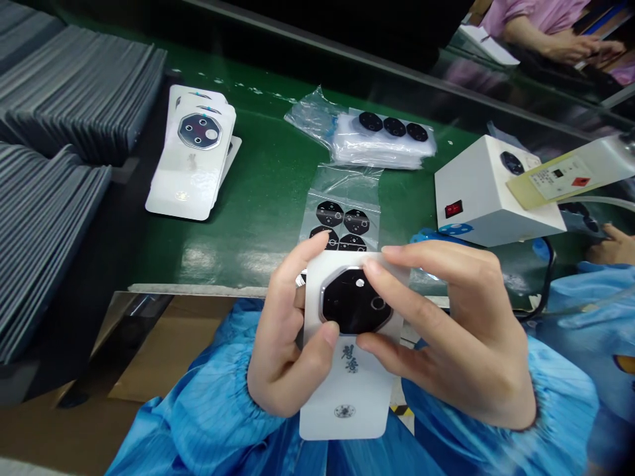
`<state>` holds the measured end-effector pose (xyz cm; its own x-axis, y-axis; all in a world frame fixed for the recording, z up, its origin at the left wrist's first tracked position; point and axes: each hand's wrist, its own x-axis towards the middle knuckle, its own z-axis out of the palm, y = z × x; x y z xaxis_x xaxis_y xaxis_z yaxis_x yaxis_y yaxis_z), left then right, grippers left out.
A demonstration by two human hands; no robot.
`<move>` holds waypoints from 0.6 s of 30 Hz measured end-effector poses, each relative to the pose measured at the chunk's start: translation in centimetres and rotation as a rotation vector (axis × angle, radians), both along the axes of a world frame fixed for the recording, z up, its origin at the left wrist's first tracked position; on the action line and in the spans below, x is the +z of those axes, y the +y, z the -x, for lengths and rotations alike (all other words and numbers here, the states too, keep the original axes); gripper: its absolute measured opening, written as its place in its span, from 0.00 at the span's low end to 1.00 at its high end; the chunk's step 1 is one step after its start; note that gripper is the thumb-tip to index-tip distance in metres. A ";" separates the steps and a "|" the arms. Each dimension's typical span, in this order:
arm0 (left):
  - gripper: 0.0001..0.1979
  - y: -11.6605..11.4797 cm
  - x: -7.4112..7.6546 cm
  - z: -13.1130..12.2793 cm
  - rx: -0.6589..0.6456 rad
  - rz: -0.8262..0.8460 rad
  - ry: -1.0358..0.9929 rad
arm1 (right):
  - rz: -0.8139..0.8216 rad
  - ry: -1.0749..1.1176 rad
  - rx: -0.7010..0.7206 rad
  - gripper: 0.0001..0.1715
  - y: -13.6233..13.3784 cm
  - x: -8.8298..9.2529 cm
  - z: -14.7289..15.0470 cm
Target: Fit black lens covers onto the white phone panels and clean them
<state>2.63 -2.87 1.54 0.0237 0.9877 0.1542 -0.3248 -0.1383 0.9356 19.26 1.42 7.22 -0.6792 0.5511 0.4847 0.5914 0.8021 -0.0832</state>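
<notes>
A white phone back cover (342, 390) is held upright before me, its face turned to my eyes. My left hand (292, 330) grips its left side, with the thumb by the lower left rim of the camera area. A glossy black octagonal lens cover (350, 307) lies within the silver camera frame near the top. My right hand (451, 324) pinches at this lens cover, index fingertip on its upper edge and thumb at its lower edge. Another right finger touches the cover's top edge. Just behind, a clear plastic sheet (342, 182) carries several black lens covers (356, 221), partly hidden.
More white phone back covers (193, 178) lie stacked at left, beside racks of grey slabs (74, 86). Bagged sheets (377, 149) lie at the back. A white box (476, 192) with a red switch stands right, near a yellowish bottle (570, 172). Co-workers' hands (575, 49) show at right.
</notes>
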 end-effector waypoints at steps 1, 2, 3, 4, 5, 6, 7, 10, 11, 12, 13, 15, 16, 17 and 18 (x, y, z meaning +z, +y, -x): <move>0.29 0.0 0.1 0.0 -0.001 -0.011 -0.002 | -0.003 0.002 0.001 0.25 0.0 0.0 0.0; 0.29 0.0 0.1 0.0 -0.012 -0.021 -0.013 | -0.004 0.001 0.000 0.25 0.0 0.0 0.1; 0.29 -0.1 0.2 -0.1 -0.026 -0.031 -0.028 | -0.003 -0.001 -0.001 0.25 0.0 0.0 0.1; 0.29 -0.1 0.3 -0.1 -0.036 -0.035 -0.041 | 0.000 -0.005 -0.003 0.25 0.1 0.0 0.1; 0.29 0.0 0.3 -0.1 -0.040 -0.034 -0.050 | 0.001 -0.006 -0.003 0.25 0.1 0.0 0.2; 0.29 0.0 0.4 -0.2 -0.040 -0.029 -0.056 | 0.001 -0.005 0.000 0.25 0.1 -0.1 0.2; 0.29 0.0 0.4 -0.2 -0.034 -0.024 -0.062 | 0.000 0.000 0.003 0.26 0.0 -0.1 0.2; 0.28 0.0 0.4 -0.2 -0.023 -0.014 -0.079 | -0.004 0.008 0.007 0.26 -0.1 0.0 0.1; 0.29 0.0 0.4 -0.1 -0.025 -0.016 -0.082 | -0.004 0.006 0.004 0.26 -0.1 0.0 0.1; 0.29 -0.1 0.3 -0.1 -0.029 -0.019 -0.081 | -0.003 0.002 0.001 0.26 -0.1 0.0 0.0; 0.29 -0.1 0.3 -0.1 -0.033 -0.022 -0.077 | -0.004 -0.002 -0.002 0.26 -0.2 0.0 0.0; 0.29 0.0 0.3 0.0 -0.030 -0.031 -0.067 | -0.008 -0.010 -0.005 0.26 -0.2 0.0 0.1; 0.29 0.0 0.3 0.0 -0.024 -0.032 -0.061 | -0.009 -0.015 -0.005 0.26 -0.2 0.0 0.1; 0.29 0.0 0.3 0.0 -0.019 -0.029 -0.056 | -0.010 -0.019 -0.005 0.27 -0.2 0.0 0.1; 0.29 0.0 0.3 0.0 -0.018 -0.023 -0.055 | -0.013 -0.021 -0.003 0.27 -0.1 0.0 0.1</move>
<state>2.58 -2.89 1.83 0.0322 0.9834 0.1785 -0.3779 -0.1533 0.9130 19.17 1.27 7.26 -0.6873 0.5473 0.4776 0.5957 0.8009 -0.0607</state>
